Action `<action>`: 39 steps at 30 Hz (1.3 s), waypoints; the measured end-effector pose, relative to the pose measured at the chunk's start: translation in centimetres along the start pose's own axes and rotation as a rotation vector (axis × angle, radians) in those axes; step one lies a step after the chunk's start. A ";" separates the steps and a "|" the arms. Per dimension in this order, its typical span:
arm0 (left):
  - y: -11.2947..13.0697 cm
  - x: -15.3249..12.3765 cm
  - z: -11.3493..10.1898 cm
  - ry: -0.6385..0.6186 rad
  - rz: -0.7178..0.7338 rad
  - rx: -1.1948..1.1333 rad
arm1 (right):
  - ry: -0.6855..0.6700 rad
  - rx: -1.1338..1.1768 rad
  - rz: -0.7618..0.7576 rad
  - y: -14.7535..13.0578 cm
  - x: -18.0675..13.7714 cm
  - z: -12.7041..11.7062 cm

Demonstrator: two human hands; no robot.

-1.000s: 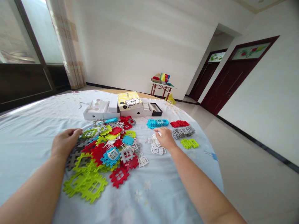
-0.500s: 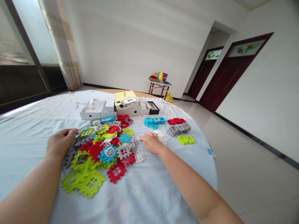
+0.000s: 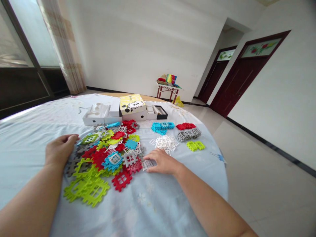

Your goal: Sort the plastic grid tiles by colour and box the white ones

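Observation:
A mixed heap of plastic interlocking building panels (image 3: 100,158) in red, lime, blue and grey lies on the table, with white window inserts among them. My left hand (image 3: 59,149) rests at the heap's left edge, fingers curled together; whatever they may hold is hidden. At the heap's right edge, my right hand (image 3: 163,162) has its thumb and fingers apart around a loose white window insert (image 3: 147,165). Just beyond that hand lies a pile of white window inserts (image 3: 166,142).
Sorted groups sit to the right: blue panels (image 3: 161,127), red panels (image 3: 185,126), grey panels (image 3: 189,134) and lime panels (image 3: 195,145). Behind the heap stand a yellow-topped cartoon box (image 3: 132,104), a white open box (image 3: 95,120) and a black-edged box (image 3: 161,113).
My right hand has come back from the white insert pile toward me, down to the loose insert at the heap's edge. My left hand stays beside the heap, slightly farther left in view.

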State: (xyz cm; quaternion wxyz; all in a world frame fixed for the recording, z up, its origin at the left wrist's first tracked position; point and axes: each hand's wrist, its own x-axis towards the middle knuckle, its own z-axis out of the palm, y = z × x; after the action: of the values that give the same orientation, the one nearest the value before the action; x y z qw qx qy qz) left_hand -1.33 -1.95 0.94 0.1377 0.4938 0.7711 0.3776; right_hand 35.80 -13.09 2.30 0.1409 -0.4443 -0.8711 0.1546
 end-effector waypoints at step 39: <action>14.5 -16.2 6.0 -0.822 1.048 0.498 | 0.617 0.342 0.373 9.1 -3.6 -1.9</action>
State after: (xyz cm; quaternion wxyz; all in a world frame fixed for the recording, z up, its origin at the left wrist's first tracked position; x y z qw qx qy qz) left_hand 19.43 -10.03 4.71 0.1008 0.9189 0.3812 -0.0100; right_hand 45.22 -10.73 0.09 0.4372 -0.5906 -0.6540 0.1798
